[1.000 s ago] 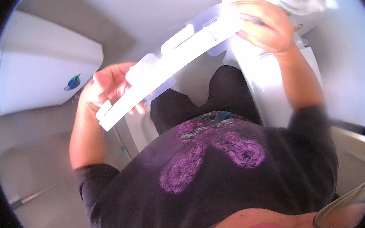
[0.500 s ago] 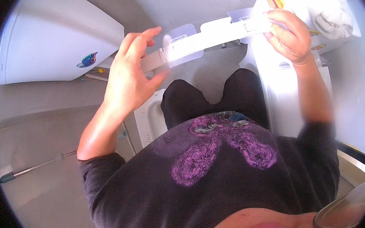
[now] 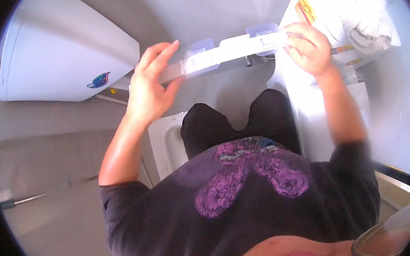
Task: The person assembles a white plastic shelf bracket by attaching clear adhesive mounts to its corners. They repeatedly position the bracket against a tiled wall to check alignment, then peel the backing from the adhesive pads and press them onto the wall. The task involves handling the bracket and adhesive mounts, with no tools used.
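Observation:
A long white plastic rack bar (image 3: 234,49) with two clear square mounting pads (image 3: 263,29) spans the space between my hands, held level above my knees. My left hand (image 3: 150,86) is around its left end, thumb below and fingers above. That end is partly hidden by the palm. At the other end, my right hand (image 3: 311,49) pinches the bar between thumb and fingers. Strong light washes out part of the bar near the right hand.
At upper left hangs a white cabinet-like box (image 3: 66,47) with a leaf-shaped sticker. A squat toilet (image 3: 169,138) lies beside my left knee. On the right stand a white appliance (image 3: 333,117) and a white cloth (image 3: 369,21). A metal pole (image 3: 45,194) is at lower left.
The bar and my right hand have shifted slightly left and lower. My left hand has come closer around the bar's left end, its thumb and fingers drawn in.

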Demonstrator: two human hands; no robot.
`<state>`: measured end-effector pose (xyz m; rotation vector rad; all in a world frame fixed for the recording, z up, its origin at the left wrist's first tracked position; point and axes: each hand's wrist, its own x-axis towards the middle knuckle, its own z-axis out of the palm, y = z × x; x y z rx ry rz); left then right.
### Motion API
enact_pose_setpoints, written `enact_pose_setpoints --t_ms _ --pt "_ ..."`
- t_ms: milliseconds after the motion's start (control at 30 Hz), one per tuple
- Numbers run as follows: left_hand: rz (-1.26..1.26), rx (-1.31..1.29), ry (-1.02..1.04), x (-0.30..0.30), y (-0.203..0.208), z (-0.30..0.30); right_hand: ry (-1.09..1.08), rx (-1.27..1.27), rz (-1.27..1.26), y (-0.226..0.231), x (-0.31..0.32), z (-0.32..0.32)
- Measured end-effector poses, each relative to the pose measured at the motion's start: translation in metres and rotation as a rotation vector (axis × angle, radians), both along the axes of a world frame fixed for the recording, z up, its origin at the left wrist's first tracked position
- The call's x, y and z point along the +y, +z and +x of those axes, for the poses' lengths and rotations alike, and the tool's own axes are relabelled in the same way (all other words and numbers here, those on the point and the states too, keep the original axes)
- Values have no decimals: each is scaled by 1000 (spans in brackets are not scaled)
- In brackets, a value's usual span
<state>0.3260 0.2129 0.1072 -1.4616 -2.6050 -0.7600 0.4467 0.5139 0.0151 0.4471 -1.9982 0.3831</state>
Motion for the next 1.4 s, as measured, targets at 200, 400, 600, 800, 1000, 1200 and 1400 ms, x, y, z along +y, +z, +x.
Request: enact_pose_setpoints --t_ms 200,400,600,800,1000,1200,1400 --pt "-16 -29 -51 -50 -56 -51 17 -36 21 -36 -41 -48" --pt "-6 -209 -39 -57 -72 -70 -17 -106 -173 -55 -54 -67" --pt "-9 -358 -170 -44 -108 -159 -98 -317 -456 -77 -64 -125" --pt "-34 -692 -251 -55 -135 -261 -10 -544 -808 -131 -81 -210" --pt "-210 -629 -166 -86 -156 -318 -76 -490 -801 -168 -128 -280" --pt "-238 -520 -155 -131 -183 -367 -117 -514 -798 -187 -173 -327" --pt "-266 -424 -116 -136 -177 -371 -160 -503 -809 -192 -183 -338"
